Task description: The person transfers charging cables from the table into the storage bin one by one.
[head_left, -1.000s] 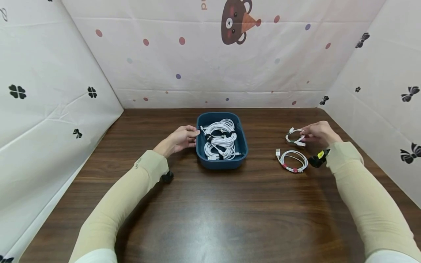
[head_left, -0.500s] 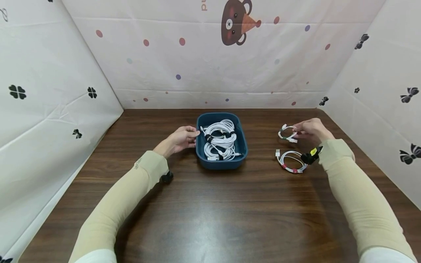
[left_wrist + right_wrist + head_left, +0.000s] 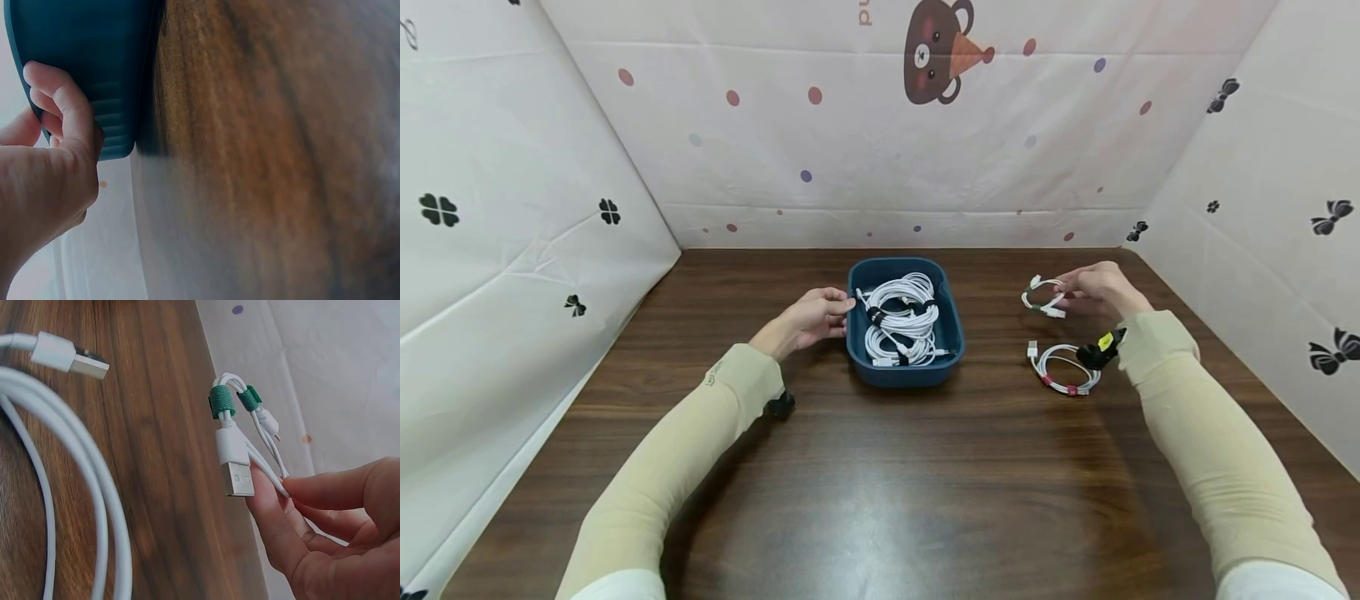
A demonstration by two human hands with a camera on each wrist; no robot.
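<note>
My left hand [image 3: 808, 318] grips the left rim of a blue plastic bin [image 3: 904, 377]; the left wrist view shows the fingers [image 3: 75, 115] curled at its ribbed wall. Inside the bin lie several coiled white cables [image 3: 906, 304] with black straps. To the right, my right hand [image 3: 1097, 290] pinches a small coiled white USB cable [image 3: 1036, 306] between thumb and fingers. Two green straps [image 3: 222, 402] bind this coil, and its metal USB plug [image 3: 239, 479] hangs down. It appears raised off the table. Nearer me, another white USB cable [image 3: 1051, 383] with red straps lies coiled on the table.
The brown wood-grain table [image 3: 880, 483] is bordered by white printed sheets at the back [image 3: 737, 167], left and right. The black device on my right wrist [image 3: 1097, 354] partly covers the red-strapped coil in the head view.
My right hand has moved left and slightly toward the back, carrying the green-strapped USB cable closer to the bin. The left hand and the bin have stayed put.
</note>
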